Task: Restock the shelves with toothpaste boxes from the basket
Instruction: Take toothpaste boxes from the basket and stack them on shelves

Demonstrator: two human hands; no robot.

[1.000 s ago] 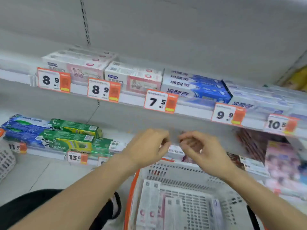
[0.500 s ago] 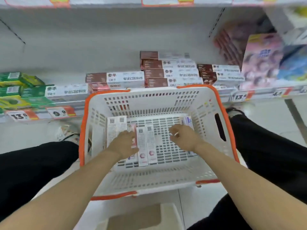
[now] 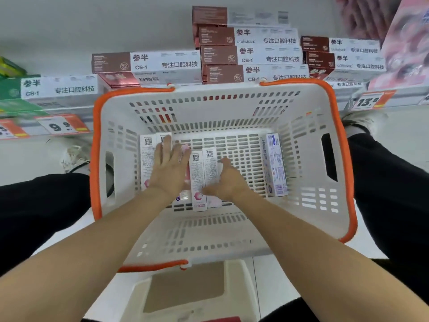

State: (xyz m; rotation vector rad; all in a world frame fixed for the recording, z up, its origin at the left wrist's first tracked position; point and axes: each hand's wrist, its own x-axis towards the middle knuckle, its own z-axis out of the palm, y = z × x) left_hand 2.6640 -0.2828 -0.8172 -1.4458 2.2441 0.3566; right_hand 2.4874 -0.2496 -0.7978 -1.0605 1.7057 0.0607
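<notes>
Reaching into the basket [image 3: 343,159] — your left hand [image 3: 170,173] lies flat, fingers straight, on pink-white toothpaste boxes [image 3: 198,180]; right hand [image 3: 228,182] spread open beside them, gripping nothing.

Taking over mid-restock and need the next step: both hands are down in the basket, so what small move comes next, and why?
Probably close both hands around the pink-and-white boxes. The left hand lies flat on them with fingers straight, the right hand is spread beside them, and neither grips anything yet. The basket also holds a blue-and-white box apart at the right.

Head view, steeply down, close above basket [image 3: 343,159]
</notes>
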